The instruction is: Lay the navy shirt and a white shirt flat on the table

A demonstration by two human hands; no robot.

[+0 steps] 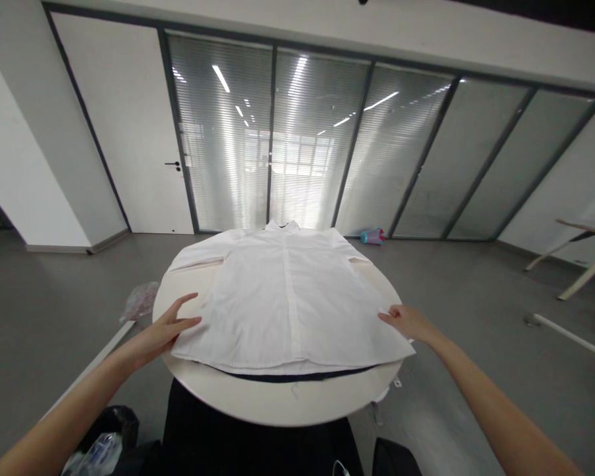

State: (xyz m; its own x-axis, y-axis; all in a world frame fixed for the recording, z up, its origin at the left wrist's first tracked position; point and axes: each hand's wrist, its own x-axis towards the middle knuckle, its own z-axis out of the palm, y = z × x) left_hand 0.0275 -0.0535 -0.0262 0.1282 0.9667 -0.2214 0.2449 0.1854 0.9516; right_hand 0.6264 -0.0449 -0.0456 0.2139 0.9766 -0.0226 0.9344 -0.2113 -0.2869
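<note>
A white button-up shirt (258, 297) lies spread front side up on a round white table (277, 406), its collar at the far edge. Both sleeves stretch out sideways near the back, and the hem faces me. Under the hem shows a strip of dark cloth (277, 378). My left hand (171, 324) is at the shirt's left side, thumb and fingers apart, fingertips by the fabric edge. On the other side, my right hand (401, 318) pinches the shirt's right side edge a little above the hem corner.
A clear plastic bag (141, 301) lies on the floor left of the table. Near my left foot area stands a black-lined bin (112, 430). A blue and pink container (371, 236) lies by the glass wall. Another table (588, 227) stands at the far right.
</note>
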